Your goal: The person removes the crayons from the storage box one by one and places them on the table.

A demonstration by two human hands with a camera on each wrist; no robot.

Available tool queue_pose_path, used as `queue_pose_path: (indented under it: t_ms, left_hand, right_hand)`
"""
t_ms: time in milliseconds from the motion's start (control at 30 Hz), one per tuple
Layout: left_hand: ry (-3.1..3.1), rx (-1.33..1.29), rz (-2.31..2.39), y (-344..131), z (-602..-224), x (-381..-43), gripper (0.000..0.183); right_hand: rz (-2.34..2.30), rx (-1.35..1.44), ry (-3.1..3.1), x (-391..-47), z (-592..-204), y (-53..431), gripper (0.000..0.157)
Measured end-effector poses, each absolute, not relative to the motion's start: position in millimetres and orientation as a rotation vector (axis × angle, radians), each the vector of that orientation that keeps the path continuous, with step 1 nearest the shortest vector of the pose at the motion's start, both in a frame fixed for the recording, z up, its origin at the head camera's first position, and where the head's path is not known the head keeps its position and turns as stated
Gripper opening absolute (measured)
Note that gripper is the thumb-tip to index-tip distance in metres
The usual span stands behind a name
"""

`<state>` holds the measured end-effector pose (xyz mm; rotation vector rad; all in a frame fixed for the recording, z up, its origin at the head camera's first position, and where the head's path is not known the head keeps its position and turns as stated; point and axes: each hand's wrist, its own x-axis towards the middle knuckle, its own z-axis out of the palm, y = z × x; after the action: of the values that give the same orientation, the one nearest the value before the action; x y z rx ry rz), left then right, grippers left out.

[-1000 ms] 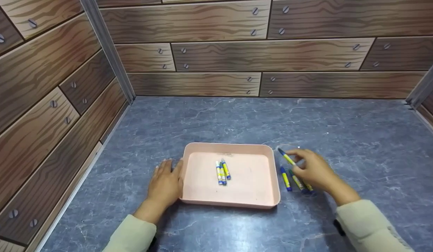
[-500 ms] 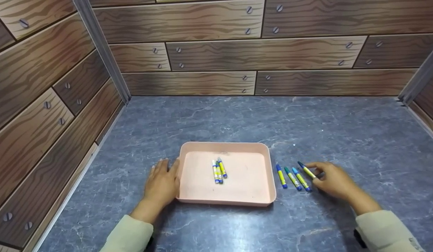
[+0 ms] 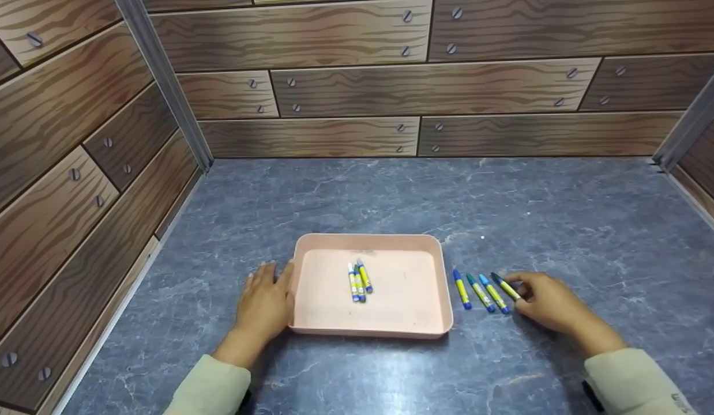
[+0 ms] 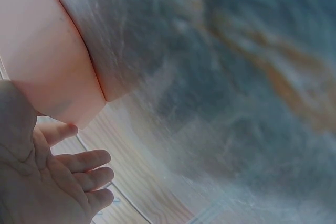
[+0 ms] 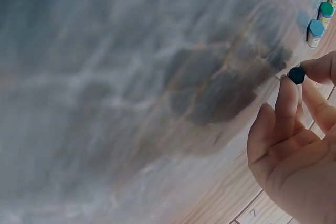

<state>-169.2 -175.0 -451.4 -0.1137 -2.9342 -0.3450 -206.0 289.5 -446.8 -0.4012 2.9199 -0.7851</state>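
Observation:
In the head view my right hand (image 3: pixel 544 302) pinches a yellow-wrapped crayon with a dark tip (image 3: pixel 504 285) between thumb and fingers, low over the table. Its hexagonal dark end (image 5: pixel 296 75) faces the right wrist camera. Left of it lie a light blue crayon (image 3: pixel 494 294), a green crayon (image 3: pixel 480 293) and a dark blue crayon (image 3: pixel 462 289), side by side in a slanted row. My left hand (image 3: pixel 266 302) rests with extended fingers against the left wall of the pink tray (image 3: pixel 403 328). Inside the tray, 3 crayons (image 3: pixel 357 282) lie close together, left of centre.
The blue-grey marbled tabletop (image 3: pixel 357 196) spreads around the tray. Wood-plank-patterned panels (image 3: pixel 334 92) rise along the back and left, with a grey metal post (image 3: pixel 169 86) at the left corner. Small white specks (image 3: pixel 482 237) dot the surface behind the crayons.
My right hand has moved right and down with the dark-tipped crayon, to the right end of the row, uncovering the crayons it overlapped. The left hand stays at the tray; the view shifts slightly.

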Motion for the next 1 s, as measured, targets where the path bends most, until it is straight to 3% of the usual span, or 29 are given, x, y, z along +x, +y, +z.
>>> queue_pose_path:
  t_ms: [633, 900, 1000]
  left_hand:
    - [-2.915, -0.134, -0.349, -176.0, -451.3, -169.0, 0.047]
    - [-2.914, -0.125, -0.346, -175.9, -451.5, -169.5, 0.047]
    - [-2.924, -0.111, -0.354, -174.8, -452.2, -170.2, 0.048]
  right_hand:
    - [-0.752, -0.415, 2.962, -206.9, -439.7, 292.4, 0.047]
    - [-0.548, -0.309, 3.059, -207.1, -425.9, 287.0, 0.081]
    - [-0.525, -0.296, 3.084, -208.4, -422.6, 283.2, 0.086]
